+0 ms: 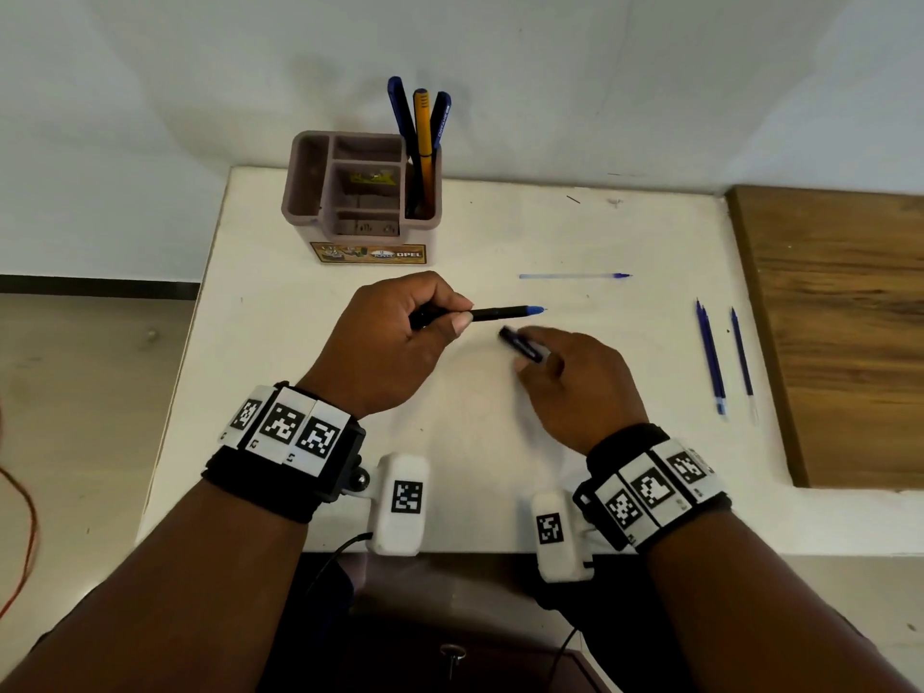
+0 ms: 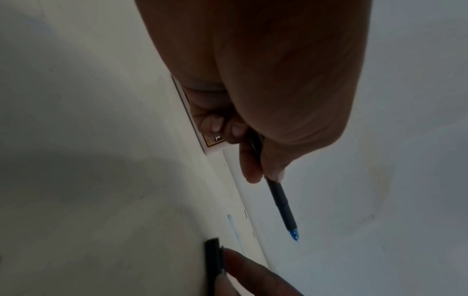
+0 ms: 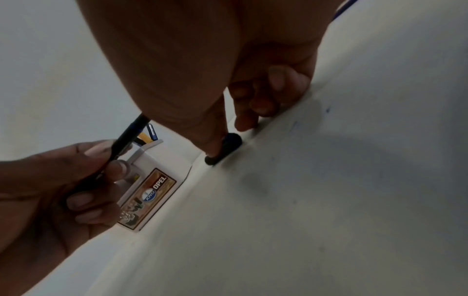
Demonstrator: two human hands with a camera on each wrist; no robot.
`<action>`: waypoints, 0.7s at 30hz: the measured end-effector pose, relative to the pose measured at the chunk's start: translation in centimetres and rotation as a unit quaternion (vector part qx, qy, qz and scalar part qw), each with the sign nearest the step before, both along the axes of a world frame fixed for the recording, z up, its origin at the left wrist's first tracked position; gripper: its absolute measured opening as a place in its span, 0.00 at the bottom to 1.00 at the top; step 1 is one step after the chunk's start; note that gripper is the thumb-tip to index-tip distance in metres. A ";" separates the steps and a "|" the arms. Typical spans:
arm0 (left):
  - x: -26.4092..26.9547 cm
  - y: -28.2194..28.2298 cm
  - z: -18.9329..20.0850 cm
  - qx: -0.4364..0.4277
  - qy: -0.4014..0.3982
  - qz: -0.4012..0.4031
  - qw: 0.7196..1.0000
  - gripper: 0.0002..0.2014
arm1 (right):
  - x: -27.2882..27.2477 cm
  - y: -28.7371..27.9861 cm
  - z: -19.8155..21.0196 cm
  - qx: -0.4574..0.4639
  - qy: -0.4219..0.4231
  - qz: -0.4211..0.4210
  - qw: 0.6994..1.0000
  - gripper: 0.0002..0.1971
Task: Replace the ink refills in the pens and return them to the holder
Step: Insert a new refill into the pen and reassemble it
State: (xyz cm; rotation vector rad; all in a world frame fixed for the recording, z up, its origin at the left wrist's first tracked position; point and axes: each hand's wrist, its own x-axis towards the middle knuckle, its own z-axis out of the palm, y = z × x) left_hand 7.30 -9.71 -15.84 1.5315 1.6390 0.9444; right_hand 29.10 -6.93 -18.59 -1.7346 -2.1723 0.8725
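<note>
The rear of the black pen is hidden inside the left hand, so its end cannot be told. The dark cap under the right hand is motion-blurred, its far end covered by the fingers. In the left wrist view the cap runs off the bottom edge. The lower ends of the pens in the holder are hidden by its wall.

You are at what looks like an office or study desk: a white table against a plain pale wall, with a compartmented desk organiser holding pens just beyond your left hand. Loose refills lie to the right of your right hand, beside a wood-grain surface.
</note>
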 end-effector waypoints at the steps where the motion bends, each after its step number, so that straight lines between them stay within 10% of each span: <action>1: 0.0 0.0 0.0 0.000 0.003 -0.001 1.000 0.04 | -0.1 -0.1 -0.1 0.008 -0.008 -0.001 1.000 0.17; 6: -0.1 0.1 -0.1 -0.002 0.012 -0.003 1.000 0.04 | -0.3 -0.1 -0.1 0.037 -0.015 -0.030 0.999 0.07; 15: -0.4 0.2 -0.2 -0.016 0.000 0.006 1.000 0.04 | 0.0 1.2 2.6 -0.016 0.337 -0.216 0.916 0.10; 21: -0.2 0.0 -0.1 -0.016 -0.004 -0.007 1.000 0.05 | -0.1 1.2 2.3 -0.029 0.346 -0.213 0.913 0.08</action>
